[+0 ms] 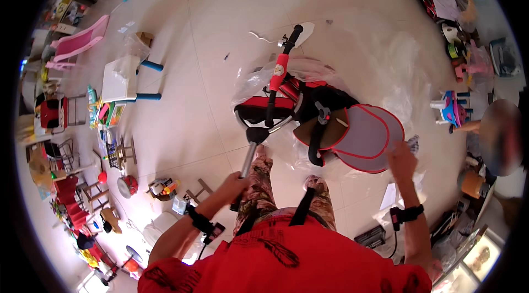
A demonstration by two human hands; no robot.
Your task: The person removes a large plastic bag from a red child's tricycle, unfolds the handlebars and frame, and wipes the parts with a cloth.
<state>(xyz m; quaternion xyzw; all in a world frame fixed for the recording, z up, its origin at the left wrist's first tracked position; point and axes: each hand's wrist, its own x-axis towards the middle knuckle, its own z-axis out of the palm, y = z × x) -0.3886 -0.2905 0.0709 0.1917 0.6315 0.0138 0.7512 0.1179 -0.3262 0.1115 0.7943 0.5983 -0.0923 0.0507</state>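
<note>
In front of my legs stands a child's tricycle (286, 107) in red and black, partly wrapped in clear plastic film (315, 65). Its handlebar (280, 66) has black grips and a red padded middle. My left hand (233, 187) is closed around the silver push bar (250, 158), which slants toward me. A grey canopy (370, 133) with red trim spreads out to the right of the seat, joined by a black arm with a grey clamp (322, 112). My right hand (403, 162) is at the canopy's right edge; its fingers are blurred, so their grip is unclear.
A white table (121, 78) with blue legs and a pink slide (82, 39) stand at the left. Chairs, stools and toys line the left wall. At the right, a person (500, 137) is beside a small blue-and-pink stool (455, 108). Papers (389, 196) lie near my right foot.
</note>
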